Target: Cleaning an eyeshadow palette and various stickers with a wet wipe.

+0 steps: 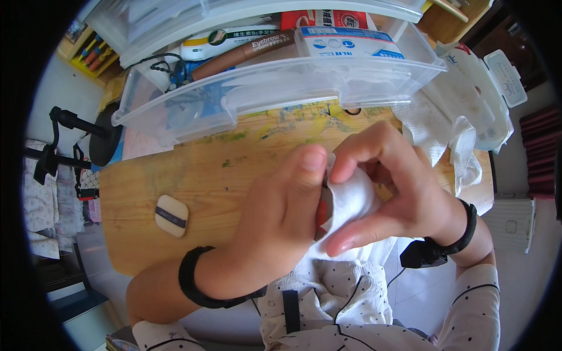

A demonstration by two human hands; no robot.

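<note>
Near the middle of the view, my left hand point(281, 210) grips a small rounded object point(322, 213) with a red patch, mostly hidden by fingers and cloth; its kind cannot be told. A white tissue or wipe point(351, 197) lies against its right side. The thumb and fingers of my right hand point(395, 188) pinch that white sheet from the right. Both hands are close together above the table's near edge. To their left a cream cosmetic puff point(171, 216) with a dark band rests on the wooden table point(210, 175).
A clear plastic drawer point(281, 87) juts out above the table's back, holding a brown eyebrow cream tube point(246, 52), a white tube point(228, 41) and a blue-white box point(347, 41). A wipes pack point(478, 105) and crumpled tissues point(465, 153) lie at right. A black stand point(105, 134) is at left.
</note>
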